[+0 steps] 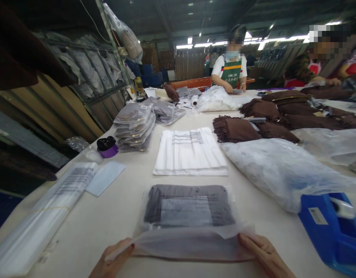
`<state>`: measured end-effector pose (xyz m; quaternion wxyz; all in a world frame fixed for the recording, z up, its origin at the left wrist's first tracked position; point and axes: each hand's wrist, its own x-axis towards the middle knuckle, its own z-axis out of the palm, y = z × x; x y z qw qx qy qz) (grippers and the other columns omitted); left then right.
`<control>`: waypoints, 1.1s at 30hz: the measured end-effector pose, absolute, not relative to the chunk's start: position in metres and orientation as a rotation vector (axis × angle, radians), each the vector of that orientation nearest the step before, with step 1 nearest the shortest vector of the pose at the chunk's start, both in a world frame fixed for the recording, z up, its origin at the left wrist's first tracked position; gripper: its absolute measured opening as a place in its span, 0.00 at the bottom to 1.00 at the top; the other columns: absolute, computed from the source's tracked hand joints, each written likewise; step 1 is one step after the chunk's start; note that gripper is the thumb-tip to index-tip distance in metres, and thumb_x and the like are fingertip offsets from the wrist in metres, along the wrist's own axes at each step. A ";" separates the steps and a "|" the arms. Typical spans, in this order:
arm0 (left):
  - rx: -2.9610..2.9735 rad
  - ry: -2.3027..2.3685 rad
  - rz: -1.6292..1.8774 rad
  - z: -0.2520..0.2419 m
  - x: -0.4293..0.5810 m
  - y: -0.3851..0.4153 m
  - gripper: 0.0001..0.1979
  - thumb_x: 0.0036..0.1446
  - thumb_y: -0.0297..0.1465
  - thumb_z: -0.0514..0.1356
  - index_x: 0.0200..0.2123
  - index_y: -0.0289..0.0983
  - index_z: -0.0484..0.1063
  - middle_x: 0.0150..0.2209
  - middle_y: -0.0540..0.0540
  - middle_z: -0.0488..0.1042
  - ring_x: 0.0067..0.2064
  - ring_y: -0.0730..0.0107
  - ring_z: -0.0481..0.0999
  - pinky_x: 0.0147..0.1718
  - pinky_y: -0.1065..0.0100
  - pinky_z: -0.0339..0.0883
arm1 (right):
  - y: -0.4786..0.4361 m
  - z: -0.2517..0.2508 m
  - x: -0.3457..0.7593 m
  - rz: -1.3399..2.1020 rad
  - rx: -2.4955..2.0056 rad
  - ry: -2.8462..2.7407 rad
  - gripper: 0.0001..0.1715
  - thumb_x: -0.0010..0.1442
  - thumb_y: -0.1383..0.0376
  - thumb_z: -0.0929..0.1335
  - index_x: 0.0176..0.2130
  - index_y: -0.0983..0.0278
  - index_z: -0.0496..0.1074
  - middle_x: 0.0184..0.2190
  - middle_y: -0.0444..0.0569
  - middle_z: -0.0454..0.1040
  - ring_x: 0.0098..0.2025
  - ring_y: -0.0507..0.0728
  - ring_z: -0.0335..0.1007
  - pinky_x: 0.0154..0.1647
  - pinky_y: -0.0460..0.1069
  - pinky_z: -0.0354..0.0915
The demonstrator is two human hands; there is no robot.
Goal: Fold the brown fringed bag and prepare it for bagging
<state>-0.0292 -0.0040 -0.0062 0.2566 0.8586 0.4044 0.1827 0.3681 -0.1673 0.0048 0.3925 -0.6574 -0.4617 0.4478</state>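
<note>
Where strip lights (pixel 185 46) hang over a dim hall (pixel 163 23): one broad pale table (pixel 134 181), bearing stacked bagged goods (pixel 134 133), folded white bags (pixel 191 156), brown fringed textiles (pixel 238 129), one blue tape dispenser (pixel 317 224). Near edge, centre: one clear bag (pixel 189 206), flat, dark contents. Left hand (pixel 116 258) and right hand (pixel 263 253), set low at opposite sides, angled inward, each pinching an end of its flap (pixel 189 241).
</note>
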 end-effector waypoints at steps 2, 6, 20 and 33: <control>2.052 1.437 0.423 -0.005 -0.013 -0.002 0.25 0.60 0.46 0.46 0.26 0.38 0.75 0.26 0.49 0.78 0.30 0.65 0.78 0.27 0.73 0.72 | -0.164 0.004 0.360 1.169 -1.737 -0.954 0.27 0.58 0.46 0.60 0.31 0.63 0.75 0.29 0.45 0.76 0.36 0.60 0.72 0.37 0.48 0.67; 2.202 1.593 0.388 -0.001 0.021 -0.001 0.25 0.60 0.43 0.42 0.22 0.39 0.71 0.19 0.49 0.72 0.21 0.69 0.70 0.21 0.72 0.64 | -0.163 -0.006 0.345 0.822 -2.000 -0.926 0.28 0.55 0.43 0.60 0.24 0.62 0.70 0.23 0.43 0.71 0.29 0.55 0.68 0.30 0.44 0.63; 3.020 1.526 0.925 0.007 0.067 -0.022 0.31 0.59 0.37 0.49 0.62 0.33 0.44 0.53 0.33 0.64 0.57 0.50 0.61 0.52 0.51 0.58 | -0.157 -0.037 0.332 -0.008 -2.423 -1.377 0.38 0.64 0.49 0.44 0.25 0.58 0.71 0.16 0.45 0.69 0.16 0.53 0.65 0.17 0.47 0.48; 3.356 0.570 0.566 -0.041 0.138 -0.022 0.28 0.55 0.39 0.52 0.60 0.49 0.53 0.56 0.44 0.65 0.57 0.48 0.61 0.57 0.39 0.35 | -0.183 -0.015 0.355 -0.543 -2.403 -1.140 0.26 0.65 0.58 0.55 0.20 0.60 0.64 0.13 0.42 0.66 0.15 0.51 0.63 0.19 0.47 0.52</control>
